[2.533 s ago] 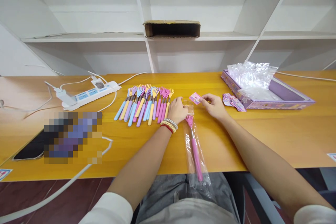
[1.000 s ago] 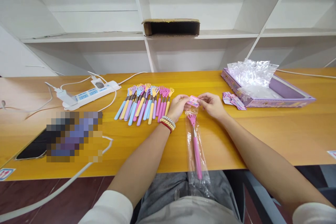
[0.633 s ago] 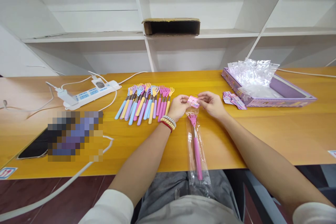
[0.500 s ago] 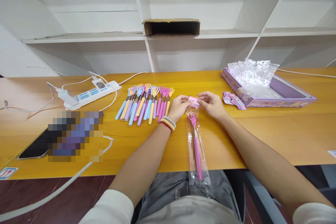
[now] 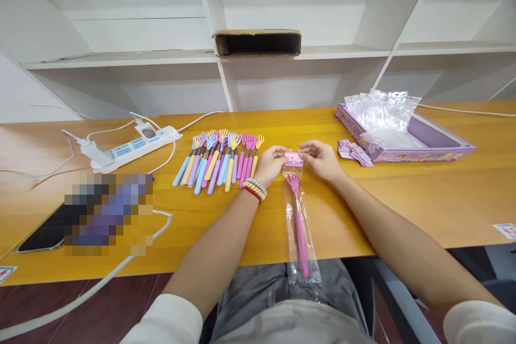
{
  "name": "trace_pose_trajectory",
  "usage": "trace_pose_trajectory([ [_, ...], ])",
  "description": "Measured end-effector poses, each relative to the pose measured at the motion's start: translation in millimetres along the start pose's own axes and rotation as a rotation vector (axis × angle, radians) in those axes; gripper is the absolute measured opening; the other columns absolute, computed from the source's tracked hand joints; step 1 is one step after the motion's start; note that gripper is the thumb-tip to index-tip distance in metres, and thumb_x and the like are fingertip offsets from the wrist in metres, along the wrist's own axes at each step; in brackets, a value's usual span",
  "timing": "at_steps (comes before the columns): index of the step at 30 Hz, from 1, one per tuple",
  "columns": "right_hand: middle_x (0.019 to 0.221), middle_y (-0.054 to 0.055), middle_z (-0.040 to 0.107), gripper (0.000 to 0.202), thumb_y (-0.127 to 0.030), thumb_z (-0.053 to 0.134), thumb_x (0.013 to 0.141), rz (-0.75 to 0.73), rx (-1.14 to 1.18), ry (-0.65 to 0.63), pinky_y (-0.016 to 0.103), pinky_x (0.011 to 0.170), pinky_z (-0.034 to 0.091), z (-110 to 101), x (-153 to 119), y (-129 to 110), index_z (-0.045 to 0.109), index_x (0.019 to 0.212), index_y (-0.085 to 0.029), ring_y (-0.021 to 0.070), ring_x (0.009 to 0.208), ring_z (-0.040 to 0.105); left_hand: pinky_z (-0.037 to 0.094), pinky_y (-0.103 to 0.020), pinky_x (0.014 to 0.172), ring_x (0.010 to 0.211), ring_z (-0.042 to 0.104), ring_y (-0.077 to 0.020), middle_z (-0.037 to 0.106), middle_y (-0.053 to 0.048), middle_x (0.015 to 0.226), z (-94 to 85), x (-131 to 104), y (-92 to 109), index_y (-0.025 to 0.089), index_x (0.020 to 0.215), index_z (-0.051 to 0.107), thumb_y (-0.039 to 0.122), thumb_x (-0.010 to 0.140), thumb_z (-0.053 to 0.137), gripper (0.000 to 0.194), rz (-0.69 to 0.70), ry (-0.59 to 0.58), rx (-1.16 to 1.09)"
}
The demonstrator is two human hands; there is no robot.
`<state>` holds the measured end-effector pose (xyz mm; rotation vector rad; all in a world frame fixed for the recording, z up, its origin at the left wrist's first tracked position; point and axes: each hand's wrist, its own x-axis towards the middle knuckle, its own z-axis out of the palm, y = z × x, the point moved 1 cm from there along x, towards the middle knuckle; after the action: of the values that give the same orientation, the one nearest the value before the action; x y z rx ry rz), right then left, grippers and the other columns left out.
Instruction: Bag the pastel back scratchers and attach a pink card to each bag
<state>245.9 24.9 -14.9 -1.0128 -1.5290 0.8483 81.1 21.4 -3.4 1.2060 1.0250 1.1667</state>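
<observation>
A pink back scratcher (image 5: 301,239) lies inside a clear plastic bag (image 5: 314,258), its claw toward the shelf and its handle end past the table's front edge. Across the bag's top sits a small pink printed card (image 5: 294,159). My left hand (image 5: 271,165) pinches the card's left edge, bracelets around the wrist. The card's right edge is between the thumb and fingers of my right hand (image 5: 322,159). Left of my hands rests a heap of back scratchers (image 5: 220,161) in blue, yellow, purple and pink.
A purple tray-like box (image 5: 427,155) at the right holds clear plastic bags (image 5: 381,113). Several small printed cards (image 5: 355,152) lie beside it. At the left are a white power strip (image 5: 133,148) with cables and a dark phone (image 5: 40,231). A cardboard box (image 5: 258,43) sits on the shelf.
The card, tilted before, now lies level across the top of the bag, with both hands still at its edges. The whole view has shifted slightly.
</observation>
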Motion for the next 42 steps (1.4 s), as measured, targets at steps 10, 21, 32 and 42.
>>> trace_pose_trajectory([
  [10,0.077,0.003,0.063,0.035,-0.025,0.073,0.061,0.004,0.039,-0.028,0.026,0.058,0.044,1,-1,-3,0.057,0.09,-0.015,0.01,0.06,0.053,0.04,-0.023,0.056,0.057,0.05,-0.0099,0.058,-0.001,0.061,-2.4,2,-4,0.012,0.067,0.063,0.034,0.073,0.061,0.023,0.068,-0.042,0.166],
  [21,0.069,0.001,0.061,0.034,-0.033,0.071,0.064,0.083,0.066,-0.047,0.023,0.046,0.04,2,-1,-2,0.057,0.09,-0.016,0.0091,0.051,0.05,0.047,-0.027,0.069,0.065,0.057,-0.011,0.064,-0.003,0.069,-2.9,4,-5,0.012,0.073,0.064,0.012,0.067,0.063,0.007,0.018,-0.018,0.056],
  [32,0.066,0.002,0.062,0.027,-0.03,0.074,0.057,0.105,0.04,-0.059,0.023,0.049,0.04,3,-2,-5,0.057,0.073,-0.016,0.0097,0.052,0.051,0.047,-0.025,0.067,0.067,0.058,-0.0112,0.064,-0.004,0.07,-4.2,4,-6,0.012,0.077,0.064,0.009,0.065,0.063,0.012,0.034,-0.022,0.083],
  [42,0.091,0.006,0.066,0.004,-0.02,0.065,0.066,-0.116,-0.183,-0.248,0.028,0.069,0.045,-4,-6,-10,0.063,0.064,-0.017,0.0165,0.08,0.061,0.045,-0.024,0.061,0.065,0.058,-0.0119,0.065,-0.003,0.074,-5.1,4,-3,0.013,0.076,0.062,0.003,0.059,0.05,0.023,-0.054,-0.053,0.002],
])
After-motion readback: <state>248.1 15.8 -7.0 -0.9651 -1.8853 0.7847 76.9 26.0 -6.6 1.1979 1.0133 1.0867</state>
